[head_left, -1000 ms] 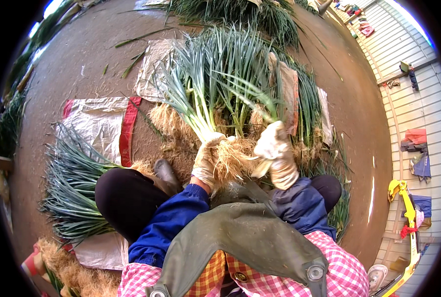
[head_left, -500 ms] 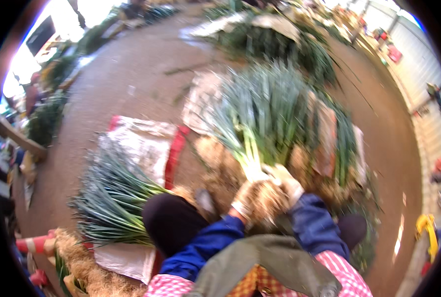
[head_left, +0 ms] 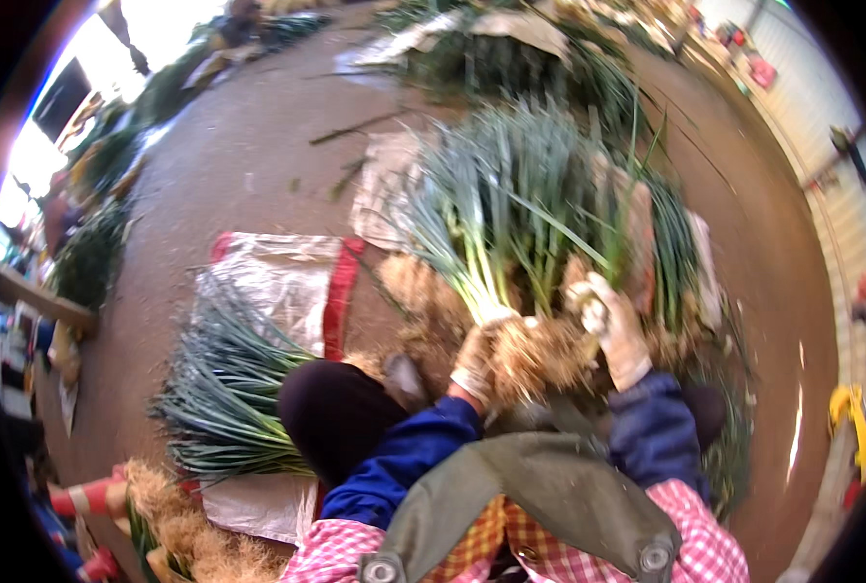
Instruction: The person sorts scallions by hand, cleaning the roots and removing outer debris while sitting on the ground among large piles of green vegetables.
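floor (head_left: 258, 175): brown, smooth, strewn with loose leaves (head_left: 355, 128).
green-onion bunch (head_left: 480, 282): in front of the wearer, tilted leftward; pale slick shanks, tapering blue-green leaves, straw-coloured, wiry roots (head_left: 540, 358) nearest the body.
left hand (head_left: 474, 361): gloved, closed round the bunch low on its shanks.
right hand (head_left: 620, 335): gloved, curled, apparently gripping a single green onion (head_left: 608, 255).
risks: slack left grip could let slick shanks slip; matted roots could snag; hard pinching could crease hollow leaves.
standing heap (head_left: 550, 175): behind the bunch, dense, upright.
laid pile (head_left: 234, 389): fanned across a crinkled, red-edged woven sack (head_left: 277, 277).
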The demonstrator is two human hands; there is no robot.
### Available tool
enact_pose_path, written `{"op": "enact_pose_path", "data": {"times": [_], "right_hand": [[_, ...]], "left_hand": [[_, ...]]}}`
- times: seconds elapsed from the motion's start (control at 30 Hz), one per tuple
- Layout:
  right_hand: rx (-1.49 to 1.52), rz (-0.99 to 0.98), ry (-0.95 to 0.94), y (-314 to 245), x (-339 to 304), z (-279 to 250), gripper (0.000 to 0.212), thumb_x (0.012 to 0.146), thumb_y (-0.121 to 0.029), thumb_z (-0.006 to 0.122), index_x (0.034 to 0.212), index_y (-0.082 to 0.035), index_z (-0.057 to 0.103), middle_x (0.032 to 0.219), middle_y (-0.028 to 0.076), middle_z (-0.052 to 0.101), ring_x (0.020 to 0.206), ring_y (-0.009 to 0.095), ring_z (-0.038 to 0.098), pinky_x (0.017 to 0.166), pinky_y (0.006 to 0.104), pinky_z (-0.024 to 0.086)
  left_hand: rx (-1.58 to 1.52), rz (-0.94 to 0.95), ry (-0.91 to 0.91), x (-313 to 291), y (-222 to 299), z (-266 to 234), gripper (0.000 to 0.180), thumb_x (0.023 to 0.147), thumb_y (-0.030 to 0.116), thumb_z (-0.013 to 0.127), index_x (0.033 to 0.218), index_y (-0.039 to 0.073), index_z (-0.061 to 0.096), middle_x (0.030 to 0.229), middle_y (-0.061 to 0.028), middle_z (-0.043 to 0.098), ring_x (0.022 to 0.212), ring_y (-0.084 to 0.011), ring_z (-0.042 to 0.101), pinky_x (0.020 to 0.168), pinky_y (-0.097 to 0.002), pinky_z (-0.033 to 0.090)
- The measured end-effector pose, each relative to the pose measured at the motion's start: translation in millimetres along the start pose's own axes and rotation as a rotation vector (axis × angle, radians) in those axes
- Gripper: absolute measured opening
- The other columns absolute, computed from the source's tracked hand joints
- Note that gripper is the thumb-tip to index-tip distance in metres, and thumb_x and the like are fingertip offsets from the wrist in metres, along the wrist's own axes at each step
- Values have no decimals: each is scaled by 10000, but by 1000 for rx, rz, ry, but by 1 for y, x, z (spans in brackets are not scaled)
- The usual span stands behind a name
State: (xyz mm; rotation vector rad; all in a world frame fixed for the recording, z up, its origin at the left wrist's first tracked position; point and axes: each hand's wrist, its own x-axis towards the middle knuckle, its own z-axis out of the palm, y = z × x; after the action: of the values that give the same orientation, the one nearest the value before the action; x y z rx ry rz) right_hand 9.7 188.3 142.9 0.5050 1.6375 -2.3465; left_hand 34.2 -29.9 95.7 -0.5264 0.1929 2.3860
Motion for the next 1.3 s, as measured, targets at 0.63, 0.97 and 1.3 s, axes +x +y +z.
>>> {"op": "enact_pose_path", "data": {"times": [0.63,0.97,1.3], "right_hand": [[-199,-28,169,51,137,46,253,862,-249,655,953,-13,641,805,96,691,687,173,637,665,297,501],[-172,98,164,70,112,43,317,902,-336,599,1031,-48,571,816,35,593,664,140,548,603,310,491],[-382,-160,-145,87,48,11,385,990,-335,435,1007,20,583,859,78,624,741,169,591,674,277,477]], "left_hand": [[93,107,25,18,-17,-10,253,834,145,619,1059,30,604,985,-115,653,924,-245,632,855,-397,522],[109,-95,-21,18,-13,-12,181,870,153,597,983,13,619,875,-132,680,748,-240,671,708,-342,565],[18,23,-83,34,-19,-33,179,846,118,611,989,10,617,875,-131,677,730,-237,672,697,-353,574]]}}
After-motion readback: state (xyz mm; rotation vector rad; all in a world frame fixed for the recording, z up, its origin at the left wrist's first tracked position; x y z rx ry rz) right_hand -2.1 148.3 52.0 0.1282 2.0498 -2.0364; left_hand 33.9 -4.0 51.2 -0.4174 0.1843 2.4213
